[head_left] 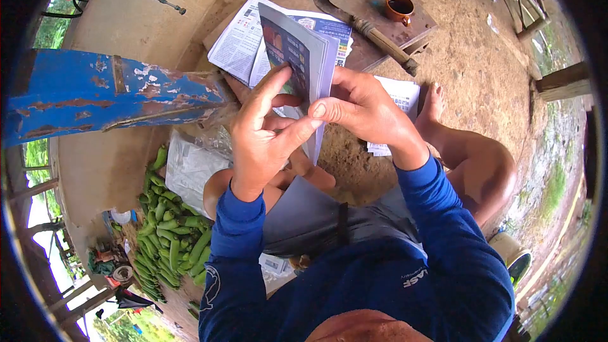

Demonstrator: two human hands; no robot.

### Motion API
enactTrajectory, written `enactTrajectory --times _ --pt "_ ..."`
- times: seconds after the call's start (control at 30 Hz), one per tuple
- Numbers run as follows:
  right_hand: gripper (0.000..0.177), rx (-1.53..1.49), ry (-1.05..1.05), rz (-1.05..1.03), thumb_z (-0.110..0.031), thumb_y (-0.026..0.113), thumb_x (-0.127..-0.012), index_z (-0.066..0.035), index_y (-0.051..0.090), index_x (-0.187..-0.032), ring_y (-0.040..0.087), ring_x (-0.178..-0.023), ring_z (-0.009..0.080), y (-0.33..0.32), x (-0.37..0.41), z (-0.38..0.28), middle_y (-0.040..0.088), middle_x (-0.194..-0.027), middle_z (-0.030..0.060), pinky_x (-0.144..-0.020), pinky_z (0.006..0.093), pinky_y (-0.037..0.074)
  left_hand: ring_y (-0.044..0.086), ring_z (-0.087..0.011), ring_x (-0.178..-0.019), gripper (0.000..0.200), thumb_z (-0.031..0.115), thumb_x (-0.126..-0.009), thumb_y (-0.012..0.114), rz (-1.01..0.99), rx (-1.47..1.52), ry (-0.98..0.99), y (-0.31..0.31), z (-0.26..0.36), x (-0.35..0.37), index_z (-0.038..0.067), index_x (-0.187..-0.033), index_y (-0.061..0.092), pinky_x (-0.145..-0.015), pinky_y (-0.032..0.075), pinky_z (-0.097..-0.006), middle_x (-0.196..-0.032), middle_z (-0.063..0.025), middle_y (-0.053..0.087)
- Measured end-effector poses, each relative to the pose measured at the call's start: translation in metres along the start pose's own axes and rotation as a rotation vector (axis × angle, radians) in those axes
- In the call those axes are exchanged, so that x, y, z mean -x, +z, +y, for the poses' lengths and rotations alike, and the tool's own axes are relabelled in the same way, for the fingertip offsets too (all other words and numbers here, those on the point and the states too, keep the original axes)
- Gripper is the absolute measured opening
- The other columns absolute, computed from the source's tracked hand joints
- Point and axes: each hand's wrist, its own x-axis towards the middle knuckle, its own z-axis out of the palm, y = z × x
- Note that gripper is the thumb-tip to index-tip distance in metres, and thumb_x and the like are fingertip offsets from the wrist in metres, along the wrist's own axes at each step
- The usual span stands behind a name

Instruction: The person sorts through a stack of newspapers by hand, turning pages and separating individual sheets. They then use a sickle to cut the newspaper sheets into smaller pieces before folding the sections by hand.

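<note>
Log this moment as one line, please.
left hand: holds folded paper | right hand: thumb pinching its edge | nearby: machete, cup, green bananas

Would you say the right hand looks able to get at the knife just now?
Probably not yet: the right hand holds the paper, though the knife lies unobstructed beyond it.

Blue shirt [380, 278], sleeves down to left hand [259, 142] and right hand [366, 111]; white chest lettering [415, 277], white left-sleeve emblem [211, 288]; grey shorts [316, 215], bare foot [432, 102].
</note>
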Motion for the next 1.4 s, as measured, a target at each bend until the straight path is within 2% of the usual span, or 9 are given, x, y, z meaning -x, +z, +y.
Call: enactTrajectory --times 0.13,0.43,0.7,1.13,1.4 --pt "0.048 -0.092 0.084 0.006 -0.031 0.075 -0.091 -0.004 0.062 -0.128 0.059 -0.088 0.0081 0.000 0.000 0.005 0.069 -0.105 0.0046 -0.070 0.0251 0.052 0.067 -0.0224 -0.102 0.070 0.005 -0.078 0.083 -0.017 -0.004 -0.017 -0.001 -0.001 0.000 -0.006 -0.139 0.049 -0.072 0.063 -0.0297 -0.130 -0.0204 0.058" --pt "0.048 -0.112 0.089 0.014 -0.030 0.073 -0.092 -0.004 0.060 -0.130 0.061 -0.090 0.0088 0.002 0.001 -0.006 0.069 -0.102 0.0025 -0.076 0.0272 0.056 0.069 -0.0187 -0.093 0.072 0.004 -0.082 0.079 -0.027 0.035 -0.016 -0.002 -0.001 0.000 -0.006 -0.144 0.043 -0.072 0.061 -0.0279 -0.116 -0.0219 0.065" --pt "0.041 -0.013 0.066 0.017 -0.032 0.071 -0.094 -0.005 0.064 -0.124 0.061 -0.089 0.0088 0.002 0.002 -0.007 0.069 -0.100 0.0034 -0.073 0.0274 0.055 0.069 -0.0145 -0.086 0.072 0.003 -0.087 0.074 -0.079 0.051 -0.047 -0.008 0.002 0.001 -0.006 -0.147 0.037 -0.072 0.057 -0.0246 -0.115 -0.0218 0.065" --pt "0.040 -0.050 0.042 -0.014 -0.033 0.069 -0.095 -0.004 0.064 -0.123 0.060 -0.090 0.0097 0.001 0.003 -0.012 0.069 -0.100 0.0039 -0.075 0.0285 0.055 0.064 -0.0180 -0.106 0.071 0.001 -0.089 0.070 -0.105 0.088 -0.038 -0.006 0.007 -0.001 -0.008 -0.149 0.032 -0.078 0.059 -0.0269 -0.129 -0.0221 0.057" --pt "0.040 -0.022 0.044 0.023 -0.032 0.068 -0.096 -0.003 0.064 -0.124 0.060 -0.086 0.0095 0.003 0.004 -0.012 0.068 -0.097 0.0037 -0.071 0.0281 0.055 0.059 -0.0216 -0.117 0.068 0.001 -0.091 0.067 -0.136 0.139 -0.063 -0.010 0.008 0.002 -0.009 -0.149 0.032 -0.086 0.057 -0.0305 -0.139 -0.0194 0.051"
